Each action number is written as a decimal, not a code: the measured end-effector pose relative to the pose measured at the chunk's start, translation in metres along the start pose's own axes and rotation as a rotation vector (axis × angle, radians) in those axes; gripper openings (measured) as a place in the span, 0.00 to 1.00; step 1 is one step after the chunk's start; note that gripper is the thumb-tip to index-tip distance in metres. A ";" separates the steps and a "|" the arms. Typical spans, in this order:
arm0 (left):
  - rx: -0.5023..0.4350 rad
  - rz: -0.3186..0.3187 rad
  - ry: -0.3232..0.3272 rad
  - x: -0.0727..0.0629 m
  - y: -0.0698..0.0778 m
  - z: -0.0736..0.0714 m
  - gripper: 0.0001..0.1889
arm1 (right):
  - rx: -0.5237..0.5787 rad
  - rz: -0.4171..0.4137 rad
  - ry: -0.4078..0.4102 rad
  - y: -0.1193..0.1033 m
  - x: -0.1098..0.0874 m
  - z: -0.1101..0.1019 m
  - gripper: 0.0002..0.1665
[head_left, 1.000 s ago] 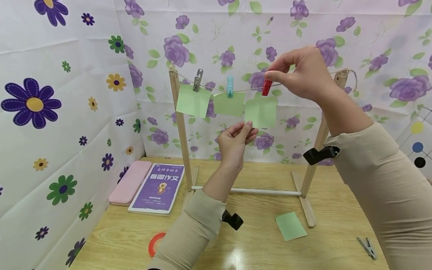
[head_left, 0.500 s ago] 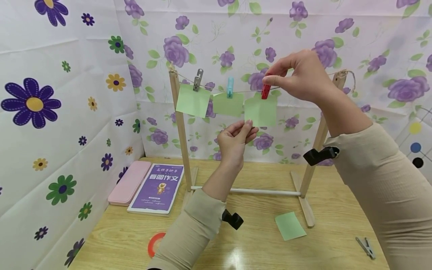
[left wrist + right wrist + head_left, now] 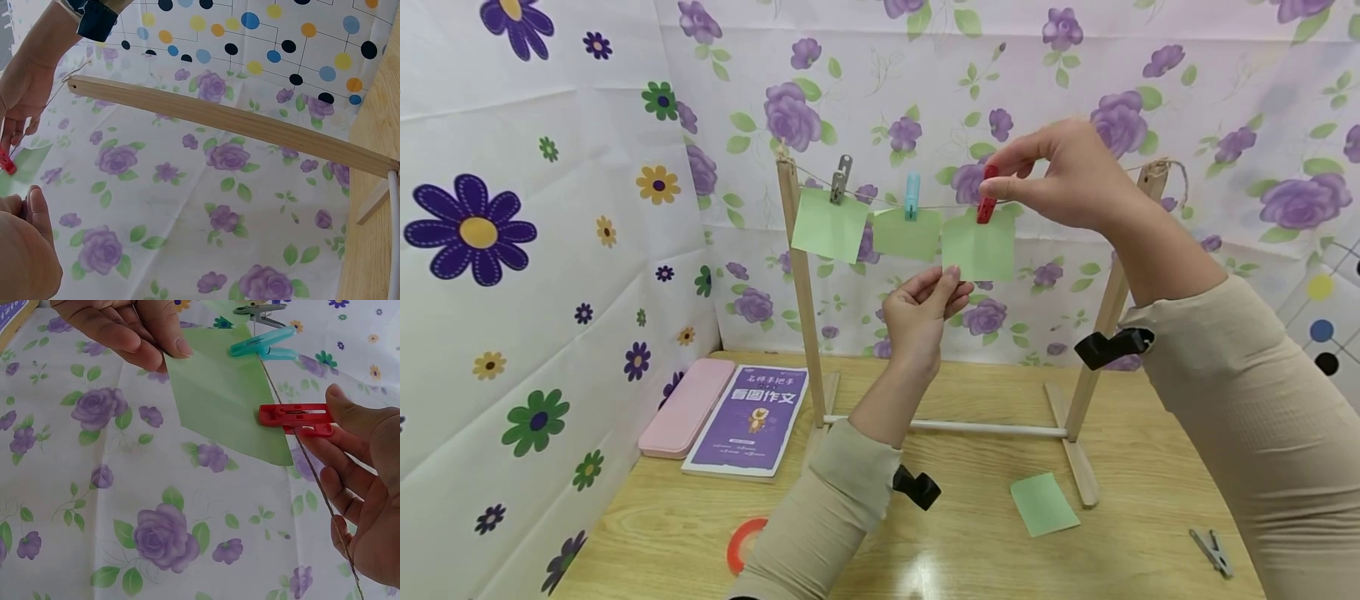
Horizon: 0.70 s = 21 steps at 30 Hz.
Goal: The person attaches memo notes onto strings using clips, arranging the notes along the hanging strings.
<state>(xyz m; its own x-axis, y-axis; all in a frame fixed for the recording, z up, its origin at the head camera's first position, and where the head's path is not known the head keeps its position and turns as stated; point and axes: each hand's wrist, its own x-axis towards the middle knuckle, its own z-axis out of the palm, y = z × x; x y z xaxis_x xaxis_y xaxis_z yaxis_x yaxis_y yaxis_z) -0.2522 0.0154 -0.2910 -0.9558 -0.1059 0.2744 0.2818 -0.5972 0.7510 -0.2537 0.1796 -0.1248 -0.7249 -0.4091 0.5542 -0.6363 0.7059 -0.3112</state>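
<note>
My right hand [image 3: 1063, 175] pinches a red clothespin [image 3: 987, 197] between thumb and fingers. In the right wrist view its jaws sit over the top edge of a green paper square [image 3: 225, 394], at the twine [image 3: 319, 481]. With thumb and fingertips my left hand [image 3: 925, 312] holds that paper by its lower left corner. To its left on the twine, a grey metal clip [image 3: 839, 182] and a light-blue clothespin [image 3: 912, 197] each hold another green square, one on the left [image 3: 830, 225] and one in the middle [image 3: 907, 233].
A wooden stand [image 3: 805, 308] carries the twine. On the table [image 3: 970, 533] lie a loose green square [image 3: 1044, 504], a grey clip [image 3: 1212, 553], a red ring-shaped object [image 3: 741, 542] partly behind the left sleeve, a purple book [image 3: 748, 425] and a pink case [image 3: 688, 407].
My right hand has lowered the red clothespin from the twine onto the top edge of the paper. My left hand stays at the paper's corner, shifted up only slightly.
</note>
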 end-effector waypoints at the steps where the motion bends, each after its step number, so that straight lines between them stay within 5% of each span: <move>1: -0.001 0.000 -0.001 0.000 0.000 0.000 0.08 | 0.000 0.000 -0.006 0.000 0.000 0.000 0.14; 14: 0.002 0.011 -0.012 0.001 -0.001 0.000 0.08 | 0.018 0.012 -0.044 0.003 -0.001 -0.001 0.21; 21: 0.037 0.006 -0.016 0.001 -0.003 -0.001 0.09 | 0.022 0.036 0.197 0.001 -0.002 0.008 0.23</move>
<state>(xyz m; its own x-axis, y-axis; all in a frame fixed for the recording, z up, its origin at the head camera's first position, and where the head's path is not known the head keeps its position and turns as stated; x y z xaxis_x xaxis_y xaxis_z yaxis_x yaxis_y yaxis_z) -0.2540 0.0166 -0.2933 -0.9525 -0.0966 0.2887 0.2911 -0.5663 0.7711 -0.2550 0.1768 -0.1323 -0.6830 -0.2617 0.6819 -0.6183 0.7041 -0.3491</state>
